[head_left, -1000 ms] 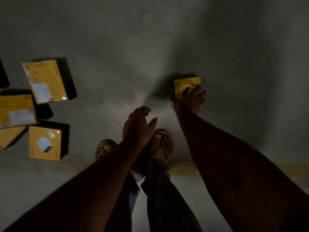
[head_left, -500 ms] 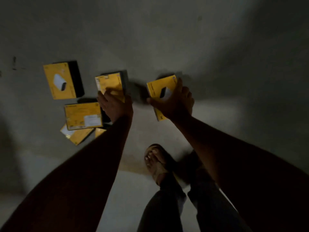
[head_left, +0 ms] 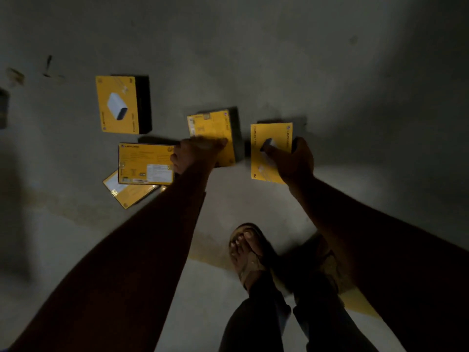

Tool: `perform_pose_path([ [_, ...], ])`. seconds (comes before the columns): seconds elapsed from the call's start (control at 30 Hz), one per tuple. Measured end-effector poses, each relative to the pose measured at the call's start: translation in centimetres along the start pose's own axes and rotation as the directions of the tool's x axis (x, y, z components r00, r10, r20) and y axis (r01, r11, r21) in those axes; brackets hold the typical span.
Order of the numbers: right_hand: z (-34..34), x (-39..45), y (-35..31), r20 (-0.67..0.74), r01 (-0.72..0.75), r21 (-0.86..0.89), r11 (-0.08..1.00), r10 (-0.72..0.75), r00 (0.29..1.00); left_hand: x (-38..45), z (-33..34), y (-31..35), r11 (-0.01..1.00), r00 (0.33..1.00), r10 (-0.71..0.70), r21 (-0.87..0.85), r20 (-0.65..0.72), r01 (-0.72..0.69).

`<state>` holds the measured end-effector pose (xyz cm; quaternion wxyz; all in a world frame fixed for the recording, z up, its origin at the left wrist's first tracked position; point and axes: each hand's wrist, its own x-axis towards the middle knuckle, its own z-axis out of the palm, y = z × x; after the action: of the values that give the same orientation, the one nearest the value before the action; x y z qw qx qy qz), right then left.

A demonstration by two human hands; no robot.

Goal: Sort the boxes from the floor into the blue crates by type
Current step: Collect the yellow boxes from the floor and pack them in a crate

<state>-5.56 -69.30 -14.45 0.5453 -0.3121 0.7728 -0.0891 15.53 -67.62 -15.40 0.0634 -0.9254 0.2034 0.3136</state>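
Note:
Several yellow-and-black boxes lie on a dim grey floor. My right hand (head_left: 293,158) grips one yellow box (head_left: 270,133) with a white device printed on it, held just above the floor. My left hand (head_left: 195,154) is closed over the near edge of a second yellow box (head_left: 212,128), its label side up. Left of that hand lies a flat box (head_left: 143,161) with a white sticker, resting on another box (head_left: 127,190). Further back sits a box (head_left: 118,105) showing a white device picture. No blue crate is in view.
My two feet in sandals (head_left: 247,255) stand at the lower middle, on a yellow floor line (head_left: 360,306). A dark object (head_left: 3,107) shows at the left edge. Small marks (head_left: 48,67) dot the floor at upper left.
The right hand lifted its box off the floor and carried it left toward the pile. The left hand reached forward and closed on the label-up box.

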Motion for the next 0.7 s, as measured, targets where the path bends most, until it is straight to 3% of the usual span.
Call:
perform_pose_path([
  [0.17, -1.1, 0.3, 1.2, 0.163, -0.095, 0.206, 0.974, 0.061, 0.985, -2.4, 2.5, -0.1, 0.905, 0.987, 0.131, -0.418, 0.096, -0.08],
  [0.27, -4.3, -0.5, 3.4, 0.207, -0.072, 0.284, 0.956, 0.012, 0.978, -4.5, 1.9, -0.8, 0.816, 0.94, 0.186, -0.578, 0.285, 0.014],
  [0.37, -8.1, -3.2, 6.2, 0.309, -0.129, 0.367, 0.921, 0.01, 0.951, -7.1, 2.0, -1.3, 0.851, 0.837, 0.298, -0.525, 0.458, -0.016],
  [0.53, -10.8, -5.5, 10.4, 0.292, -0.217, 0.466, 0.857, 0.082, 0.953, -10.7, 3.5, -0.9, 0.902, 0.837, 0.191, -0.429, 0.513, 0.057],
  [0.6, -10.9, -5.7, 11.0, 0.295, -0.22, 0.472, 0.854, 0.082, 0.952, -11.3, 3.7, -0.6, 0.916, 0.849, 0.206, -0.401, 0.487, 0.008],
  [0.7, -11.2, -7.0, 11.1, 0.302, -0.234, 0.426, 0.874, 0.106, 0.947, -13.6, 3.2, 0.3, 0.932, 0.794, 0.334, -0.302, 0.507, -0.2],
])
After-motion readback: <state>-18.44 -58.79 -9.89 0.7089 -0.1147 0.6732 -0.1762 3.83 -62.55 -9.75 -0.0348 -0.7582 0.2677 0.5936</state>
